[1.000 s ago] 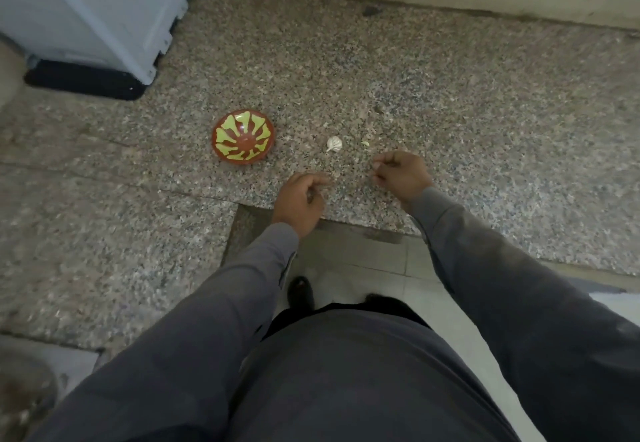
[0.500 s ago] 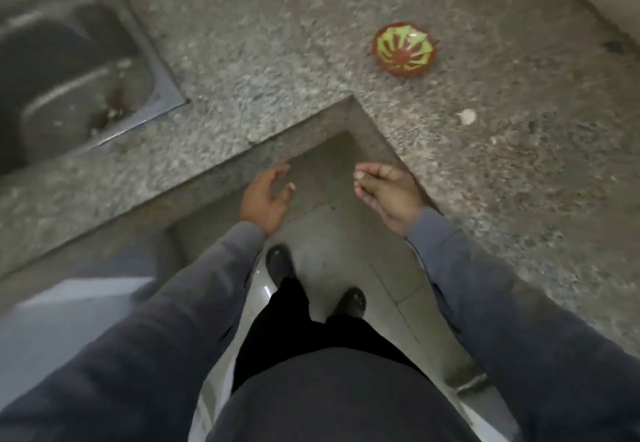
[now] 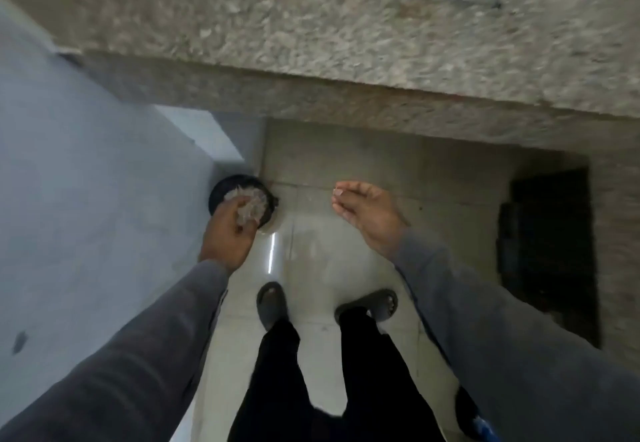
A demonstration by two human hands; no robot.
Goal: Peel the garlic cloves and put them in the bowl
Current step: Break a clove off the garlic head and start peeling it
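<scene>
While the person stands over the pale tiled floor (image 3: pixel 311 261), the left hand (image 3: pixel 227 233) reaches down and forward, its fingers curled round a pale, papery clump (image 3: pixel 247 207) that looks like garlic skins, though the blur keeps me from being sure. Just beyond and under that hand sits one round black bin (image 3: pixel 221 187). The right hand (image 3: pixel 367 214) hovers apart to the side, palm turned up, fingers loosely extended and holding nothing. Two grey sleeves run back to the body, and two dark sandals (image 3: pixel 272 304) stand below the hands. Beyond both hands runs one speckled granite surface (image 3: pixel 346 36). No bowl or whole clove shows here.
</scene>
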